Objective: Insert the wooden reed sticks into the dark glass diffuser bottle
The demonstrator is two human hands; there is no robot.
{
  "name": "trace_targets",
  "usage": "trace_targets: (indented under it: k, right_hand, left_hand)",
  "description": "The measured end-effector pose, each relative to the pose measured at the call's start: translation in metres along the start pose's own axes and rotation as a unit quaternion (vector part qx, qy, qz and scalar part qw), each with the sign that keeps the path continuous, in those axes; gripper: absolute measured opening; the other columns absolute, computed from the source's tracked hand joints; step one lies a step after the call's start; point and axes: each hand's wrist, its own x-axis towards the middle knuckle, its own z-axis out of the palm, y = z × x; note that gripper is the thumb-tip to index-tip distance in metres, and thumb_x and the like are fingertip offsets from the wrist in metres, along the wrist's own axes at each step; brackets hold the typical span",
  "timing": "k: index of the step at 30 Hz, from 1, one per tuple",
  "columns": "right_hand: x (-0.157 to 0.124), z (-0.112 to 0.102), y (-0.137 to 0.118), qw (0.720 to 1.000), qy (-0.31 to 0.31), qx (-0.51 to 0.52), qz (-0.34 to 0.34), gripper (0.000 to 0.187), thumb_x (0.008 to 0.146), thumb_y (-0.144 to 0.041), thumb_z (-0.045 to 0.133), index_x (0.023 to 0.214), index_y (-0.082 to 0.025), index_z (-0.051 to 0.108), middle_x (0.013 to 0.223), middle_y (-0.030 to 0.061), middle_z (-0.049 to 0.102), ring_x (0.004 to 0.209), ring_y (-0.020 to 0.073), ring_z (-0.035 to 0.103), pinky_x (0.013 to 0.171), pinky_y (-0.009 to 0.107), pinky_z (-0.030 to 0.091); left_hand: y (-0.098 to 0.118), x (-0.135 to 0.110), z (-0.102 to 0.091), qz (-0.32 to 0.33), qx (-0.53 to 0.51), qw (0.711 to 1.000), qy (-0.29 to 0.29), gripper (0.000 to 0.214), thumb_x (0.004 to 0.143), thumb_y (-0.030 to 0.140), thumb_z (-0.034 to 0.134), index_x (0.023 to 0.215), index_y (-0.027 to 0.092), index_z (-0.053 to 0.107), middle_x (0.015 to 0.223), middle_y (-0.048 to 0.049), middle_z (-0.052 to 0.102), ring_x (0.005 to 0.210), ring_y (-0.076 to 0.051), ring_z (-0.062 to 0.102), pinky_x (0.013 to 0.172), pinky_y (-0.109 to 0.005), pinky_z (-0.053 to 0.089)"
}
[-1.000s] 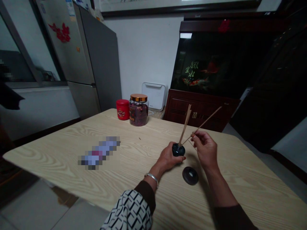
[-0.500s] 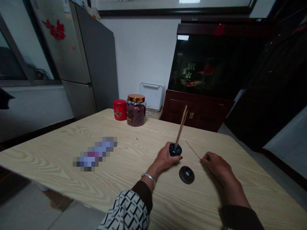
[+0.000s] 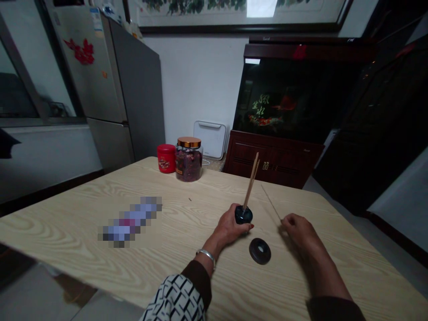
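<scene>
The fingers (image 3: 246, 227) of the left hand (image 3: 230, 226) are wrapped around a small, dark, glossy round holder (image 3: 243, 215) and grip it low on its body. The holder stands on the surface (image 3: 83, 209), right of the middle and about midway between the near and far edges. Thin, pale brown sticks (image 3: 251, 180) rise from its mouth, leaning slightly right. They stand so close together that I count at least two and cannot tell more.

The right hand (image 3: 301, 229) rests on the surface just right of the holder. Its fingers are curled in narrow, with the tips at the near end of one loose stick (image 3: 270, 205). This stick is very thin and lies flat, pointing toward the far edge. Whether the fingers pinch it or only touch it cannot be told.

Between the two hands, a little nearer the person, lies one flat, dark, round disc (image 3: 260, 251) with a paler centre. It touches neither hand.

The surface is pale wood-grain laminate with rounded corners. Bare board lies around the hands on every side. One blurred patch (image 3: 129, 220) lies well to the left. At the far edge stand one glass jar (image 3: 189, 159) with a copper-coloured lid and one red tin (image 3: 166, 158), just beside each other.
</scene>
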Motion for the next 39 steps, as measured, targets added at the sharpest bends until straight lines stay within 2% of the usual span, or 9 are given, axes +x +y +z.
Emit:
trace_targets:
  k: [3, 6, 11, 14, 19, 25, 31, 36, 39]
  right_hand:
    - [0.001, 0.001, -0.015, 0.980, -0.006, 0.189, 0.057, 0.022, 0.071, -0.040, 0.066, 0.067, -0.018, 0.065, 0.067, 0.0050, 0.068, 0.053, 0.0147, 0.054, 0.049, 0.027, 0.040]
    - [-0.002, 0.002, -0.038, 0.919, 0.002, 0.376, 0.113, 0.032, 0.062, -0.040, 0.077, 0.082, -0.016, 0.069, 0.072, 0.0046, 0.069, 0.044, 0.0084, 0.044, 0.040, 0.022, 0.032]
    - [-0.002, 0.002, -0.079, 0.819, 0.054, 0.566, 0.080, 0.038, 0.058, -0.031, 0.084, 0.091, -0.017, 0.071, 0.081, 0.0036, 0.068, 0.055, 0.0073, 0.052, 0.038, 0.015, 0.030]
    - [-0.001, 0.002, -0.103, 0.791, 0.088, 0.603, 0.047, 0.029, 0.062, -0.029, 0.083, 0.085, -0.017, 0.069, 0.084, 0.0045, 0.068, 0.064, 0.0094, 0.059, 0.041, 0.014, 0.034]
    - [-0.002, 0.009, -0.129, 0.813, 0.137, 0.566, -0.011, 0.025, 0.069, -0.031, 0.080, 0.082, -0.016, 0.064, 0.085, 0.0055, 0.069, 0.065, 0.0115, 0.062, 0.044, 0.017, 0.038]
    - [-0.001, 0.022, -0.130, 0.866, 0.127, 0.480, -0.056, 0.022, 0.078, -0.034, 0.074, 0.088, -0.017, 0.063, 0.088, 0.0069, 0.071, 0.068, 0.0138, 0.065, 0.047, 0.019, 0.043]
    - [-0.002, 0.017, -0.133, 0.880, 0.148, 0.445, -0.077, 0.022, 0.080, -0.034, 0.071, 0.091, -0.017, 0.062, 0.087, 0.0072, 0.071, 0.069, 0.0151, 0.066, 0.048, 0.021, 0.043]
    - [-0.004, 0.021, -0.135, 0.902, 0.116, 0.406, -0.086, 0.022, 0.081, -0.036, 0.069, 0.092, -0.018, 0.062, 0.087, 0.0066, 0.071, 0.069, 0.0156, 0.065, 0.051, 0.023, 0.043]
    - [-0.004, 0.029, -0.130, 0.931, 0.061, 0.349, -0.090, 0.021, 0.082, -0.038, 0.066, 0.089, -0.018, 0.064, 0.086, 0.0056, 0.070, 0.075, 0.0174, 0.064, 0.064, 0.029, 0.048]
  left_hand:
    - [0.001, 0.000, 0.000, -0.005, 0.000, 1.000, 0.000, 0.060, 0.062, 0.034, 0.083, 0.113, 0.019, 0.055, 0.096, -0.0042, 0.064, 0.084, -0.018, 0.059, 0.073, -0.028, 0.047]
    - [0.003, -0.001, -0.001, -0.008, 0.004, 1.000, 0.003, 0.060, 0.062, 0.034, 0.083, 0.113, 0.019, 0.055, 0.096, -0.0043, 0.064, 0.085, -0.018, 0.059, 0.074, -0.028, 0.047]
    - [0.006, -0.002, -0.001, -0.013, 0.013, 1.000, -0.002, 0.059, 0.063, 0.036, 0.082, 0.112, 0.020, 0.055, 0.093, -0.0022, 0.064, 0.083, -0.017, 0.059, 0.073, -0.027, 0.045]
    - [0.005, -0.001, -0.001, -0.007, 0.016, 1.000, -0.003, 0.060, 0.063, 0.038, 0.082, 0.112, 0.020, 0.054, 0.093, -0.0022, 0.064, 0.083, -0.017, 0.058, 0.072, -0.027, 0.044]
    - [0.003, -0.001, -0.001, -0.013, 0.024, 1.000, -0.002, 0.061, 0.062, 0.041, 0.083, 0.113, 0.020, 0.054, 0.092, -0.0025, 0.064, 0.081, -0.017, 0.058, 0.070, -0.027, 0.044]
    - [0.003, -0.001, -0.002, -0.014, 0.021, 1.000, -0.006, 0.061, 0.063, 0.043, 0.082, 0.113, 0.021, 0.054, 0.094, -0.0033, 0.064, 0.083, -0.018, 0.057, 0.070, -0.027, 0.044]
    - [0.001, 0.000, -0.001, -0.019, 0.023, 1.000, -0.001, 0.063, 0.061, 0.043, 0.083, 0.112, 0.021, 0.055, 0.094, -0.0028, 0.063, 0.082, -0.018, 0.057, 0.070, -0.026, 0.044]
    - [0.000, 0.000, 0.000, -0.013, 0.028, 1.000, -0.001, 0.062, 0.062, 0.043, 0.082, 0.113, 0.021, 0.054, 0.094, -0.0035, 0.064, 0.083, -0.019, 0.058, 0.070, -0.027, 0.044]
    - [-0.001, 0.000, 0.000, -0.011, 0.029, 1.000, -0.003, 0.063, 0.063, 0.041, 0.082, 0.115, 0.021, 0.053, 0.096, -0.0040, 0.064, 0.085, -0.019, 0.059, 0.073, -0.028, 0.045]
